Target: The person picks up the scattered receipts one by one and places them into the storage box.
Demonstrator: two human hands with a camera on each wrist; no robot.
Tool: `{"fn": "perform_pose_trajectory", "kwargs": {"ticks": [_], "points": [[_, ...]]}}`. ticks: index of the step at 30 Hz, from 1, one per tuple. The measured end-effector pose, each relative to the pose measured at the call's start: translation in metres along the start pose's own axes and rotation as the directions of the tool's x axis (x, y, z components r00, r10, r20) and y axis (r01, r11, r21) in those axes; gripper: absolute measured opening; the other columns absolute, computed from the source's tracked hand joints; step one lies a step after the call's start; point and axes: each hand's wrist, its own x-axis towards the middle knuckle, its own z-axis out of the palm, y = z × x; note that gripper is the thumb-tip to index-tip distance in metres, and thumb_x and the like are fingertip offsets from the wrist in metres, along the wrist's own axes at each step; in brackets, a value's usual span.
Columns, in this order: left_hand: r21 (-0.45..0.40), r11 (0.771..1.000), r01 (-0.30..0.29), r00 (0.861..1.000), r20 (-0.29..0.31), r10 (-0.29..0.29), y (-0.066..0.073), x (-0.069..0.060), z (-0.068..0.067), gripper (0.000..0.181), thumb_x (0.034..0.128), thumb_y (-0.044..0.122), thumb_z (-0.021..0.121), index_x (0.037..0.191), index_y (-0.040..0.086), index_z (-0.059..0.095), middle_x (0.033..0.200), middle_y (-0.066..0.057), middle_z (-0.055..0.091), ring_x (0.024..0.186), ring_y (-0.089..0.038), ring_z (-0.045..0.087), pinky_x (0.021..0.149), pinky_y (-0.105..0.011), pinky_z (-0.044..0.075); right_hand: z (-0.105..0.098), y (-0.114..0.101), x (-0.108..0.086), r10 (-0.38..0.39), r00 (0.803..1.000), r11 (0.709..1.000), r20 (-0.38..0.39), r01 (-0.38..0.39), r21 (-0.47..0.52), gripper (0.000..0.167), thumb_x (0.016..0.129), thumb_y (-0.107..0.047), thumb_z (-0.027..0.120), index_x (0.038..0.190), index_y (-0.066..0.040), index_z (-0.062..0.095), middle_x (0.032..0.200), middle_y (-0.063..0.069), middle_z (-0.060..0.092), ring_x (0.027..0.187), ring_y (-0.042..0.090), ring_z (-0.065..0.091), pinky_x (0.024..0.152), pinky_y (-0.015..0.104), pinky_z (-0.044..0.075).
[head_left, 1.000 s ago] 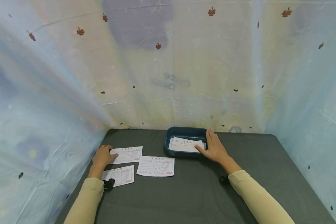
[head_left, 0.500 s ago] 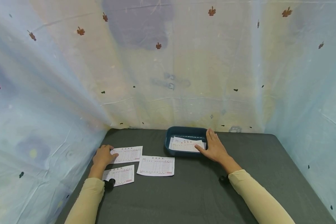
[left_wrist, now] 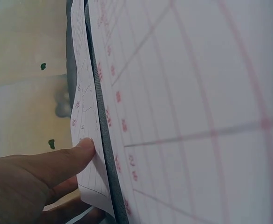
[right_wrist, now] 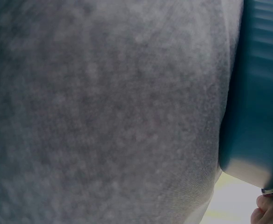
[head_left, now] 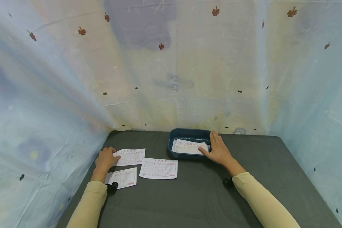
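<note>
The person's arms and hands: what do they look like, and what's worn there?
Long, plain, pale-yellow sleeves, with a small black rounded device beside each cuff. The left hand and right hand wear no gloves.

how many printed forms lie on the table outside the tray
3: far-left form, pinched by the left hand; near-left form, partly covered; third form, to their right. Any beneath would be hidden.

Counted objects on one dark table [head_left: 202, 196].
We count two hands [head_left: 104, 159], three loose printed slips [head_left: 158, 168], one blue tray [head_left: 192, 136], and at least two overlapping slips [head_left: 188, 149] inside it, their exact number hidden.
</note>
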Motion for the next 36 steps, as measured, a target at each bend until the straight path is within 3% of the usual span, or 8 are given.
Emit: {"fn": "perform_pose_trajectory", "kwargs": {"ticks": [14,21,28,36], "points": [[-0.025,1.000,-0.014,0.999,-0.043,0.013,-0.0031,0.0001,0.0033,0.044,0.0994,0.022,0.077,0.130,-0.003,0.057,0.135,-0.037,0.052,0.122,-0.057,0.052,0.093,-0.069,0.048,-0.0007,-0.0011,-0.0003,0.004,1.000,1.000,0.003,-0.004,-0.006,0.115,0.101,-0.072,0.056,0.168,0.009,0.010,0.177,0.028,0.007,0.165,0.043,0.011,0.133,0.058,0.011],[-0.022,1.000,-0.022,1.000,-0.022,0.022,-0.0053,0.0022,0.0036,0.048,0.1014,0.019,0.075,0.140,0.005,0.051,0.124,-0.033,0.066,0.088,-0.041,0.064,0.077,-0.059,0.052,0.0006,0.0006,0.0006,0.005,1.000,1.000,0.010,-0.005,-0.011,0.115,0.101,-0.074,0.054,0.168,0.010,0.010,0.177,0.029,0.006,0.165,0.044,0.010,0.133,0.058,0.011],[-0.098,0.995,0.000,0.999,-0.054,-0.006,-0.0048,0.0038,0.0015,0.054,0.1052,0.012,0.066,0.154,0.005,0.045,0.132,-0.031,0.067,0.104,-0.048,0.070,0.082,-0.063,0.053,0.0007,0.0006,0.0004,0.002,1.000,1.000,0.006,-0.002,-0.008,0.115,0.101,-0.073,0.055,0.168,0.009,0.010,0.177,0.028,0.007,0.165,0.043,0.011,0.133,0.058,0.010],[-0.225,0.974,-0.012,0.992,-0.126,-0.016,-0.0070,0.0082,-0.0015,0.040,0.1067,0.015,0.064,0.142,-0.005,0.061,0.125,-0.026,0.070,0.106,-0.042,0.068,0.085,-0.058,0.055,0.0012,0.0005,0.0004,0.002,1.000,1.000,0.004,-0.002,-0.006,0.115,0.101,-0.072,0.055,0.168,0.010,0.010,0.177,0.029,0.007,0.165,0.044,0.010,0.133,0.058,0.010]]}}
